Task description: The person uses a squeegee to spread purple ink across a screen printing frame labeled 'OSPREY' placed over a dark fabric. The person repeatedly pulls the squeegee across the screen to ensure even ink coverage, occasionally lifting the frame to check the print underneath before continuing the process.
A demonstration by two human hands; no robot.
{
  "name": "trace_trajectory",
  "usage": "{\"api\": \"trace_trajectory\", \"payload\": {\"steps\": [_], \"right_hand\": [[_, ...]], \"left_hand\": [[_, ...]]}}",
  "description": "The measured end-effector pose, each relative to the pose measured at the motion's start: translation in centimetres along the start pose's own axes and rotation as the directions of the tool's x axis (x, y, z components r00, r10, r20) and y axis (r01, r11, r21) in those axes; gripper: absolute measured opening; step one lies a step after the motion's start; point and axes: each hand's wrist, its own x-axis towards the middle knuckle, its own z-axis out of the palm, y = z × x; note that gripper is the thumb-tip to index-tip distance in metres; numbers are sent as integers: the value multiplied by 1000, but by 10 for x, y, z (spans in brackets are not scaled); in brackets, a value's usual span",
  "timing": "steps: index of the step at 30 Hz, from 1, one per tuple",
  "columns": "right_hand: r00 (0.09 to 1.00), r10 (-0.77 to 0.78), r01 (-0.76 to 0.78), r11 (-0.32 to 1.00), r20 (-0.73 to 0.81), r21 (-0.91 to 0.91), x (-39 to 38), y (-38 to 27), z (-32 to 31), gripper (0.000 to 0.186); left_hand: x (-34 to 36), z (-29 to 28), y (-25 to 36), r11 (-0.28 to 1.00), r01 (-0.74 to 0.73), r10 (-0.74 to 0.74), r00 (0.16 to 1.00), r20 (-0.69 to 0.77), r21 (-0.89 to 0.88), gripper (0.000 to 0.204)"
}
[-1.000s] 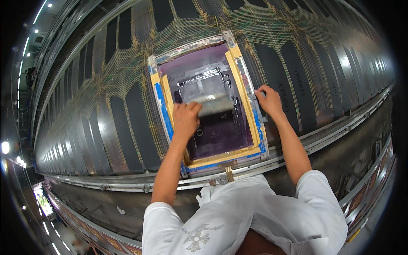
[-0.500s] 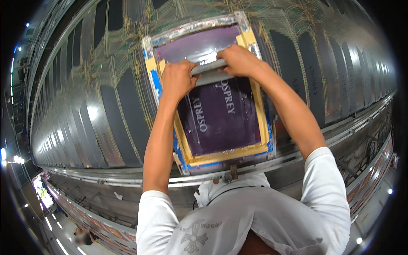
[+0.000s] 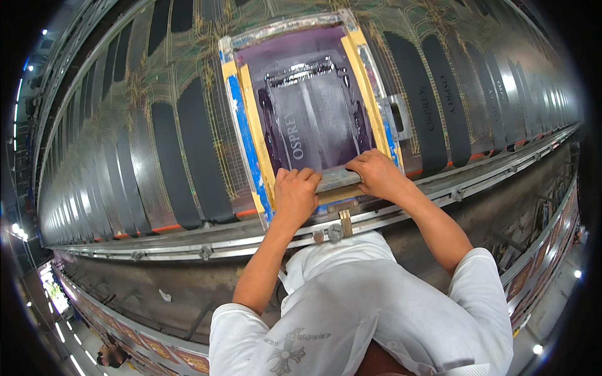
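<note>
My left hand (image 3: 296, 193) and my right hand (image 3: 379, 175) are closed on the two ends of a grey squeegee (image 3: 338, 180). It lies across the near end of a screen printing frame (image 3: 243, 122) edged with yellow and blue tape. Over the purple mesh (image 3: 269, 51), a greyish wiped band (image 3: 335, 103) runs from the far part to the squeegee. Glossy dark ink (image 3: 307, 70) lines the band's far end and sides. Pale lettering (image 3: 293, 135) shows at its left. My fingers hide parts of the squeegee's handle.
The frame rests on a long printing table (image 3: 141, 169) carrying rows of dark fabric strips (image 3: 195, 131), some with pale lettering. A D-shaped metal handle (image 3: 401, 117) sticks out at the frame's right. A metal rail (image 3: 433, 200) with knobs runs along the near edge. Another person (image 3: 113, 355) is far off at lower left.
Both hands have drawn the squeegee from the far part of the screen to its near end. The mesh behind it has turned from dark purple to greyish, and ink lines show around it.
</note>
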Motion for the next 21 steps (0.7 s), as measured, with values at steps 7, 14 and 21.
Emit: {"api": "trace_trajectory", "payload": {"steps": [7,14,21], "right_hand": [[1000,24,-24,997,-1,-75,141,72,-49,25],[995,102,-102,994,-4,-34,235,125,-71,20],[992,105,-104,994,72,-21,222,108,-74,26]], "left_hand": [[138,-35,-77,991,-33,44,995,-86,127,29],[231,-55,-130,990,-21,34,995,-92,138,27],[211,-42,-120,992,0,12,995,-96,125,25]]}}
